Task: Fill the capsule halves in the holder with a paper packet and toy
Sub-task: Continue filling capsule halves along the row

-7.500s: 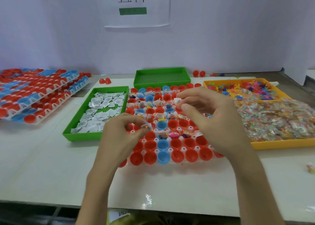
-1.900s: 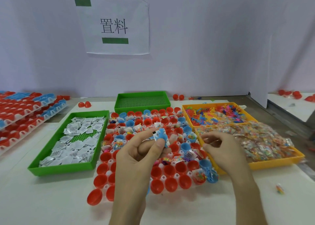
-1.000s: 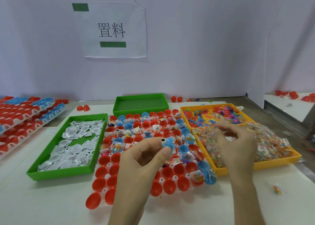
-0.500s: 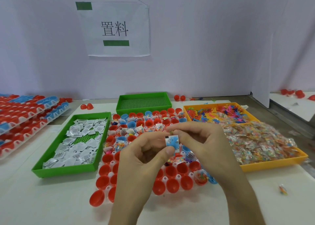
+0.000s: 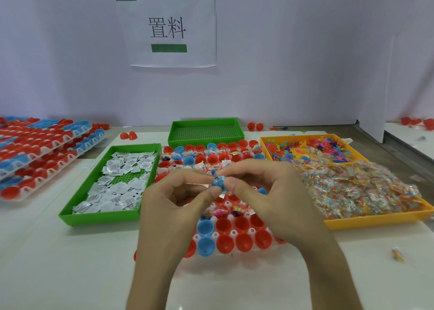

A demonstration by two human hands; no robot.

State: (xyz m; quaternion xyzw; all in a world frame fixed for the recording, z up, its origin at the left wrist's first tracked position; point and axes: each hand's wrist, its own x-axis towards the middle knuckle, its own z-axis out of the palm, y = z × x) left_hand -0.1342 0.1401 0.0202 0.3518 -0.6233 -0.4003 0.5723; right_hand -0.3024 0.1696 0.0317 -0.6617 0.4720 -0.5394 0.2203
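1. Desk (image 5: 70,262): 1, white, carries everything.
2. Stacked holders (image 5: 35,149), 9 o'clock: 1 pile, layers can't be counted.
3. Yellow trays ×2, 2–3 o'clock: back tray (image 5: 305,137) w/ toys, front tray (image 5: 375,220) w/ clear bead packets.
4. Green trays ×2: 10 o'clock tray (image 5: 98,216) w/ paper packets, 12 o'clock tray (image 5: 204,121) w/ mesh floor showing.
5. Holder (image 5: 231,233) ×1, ctr: red + blue capsule halves (image 5: 224,244). Back rows hold packets/toys.
6. Hands ×2, together above holder ctr: left hand (image 5: 173,206) and right hand (image 5: 277,197) meet at fingertips, wrists at 6 o'clock.
7. Loose red halves: 2 at 11 o'clock (image 5: 128,135), 2 at 12 o'clock (image 5: 254,126).
8. Small blue item (image 5: 219,182) ×1: toy or packet, can't tell. Pinched by both hands.
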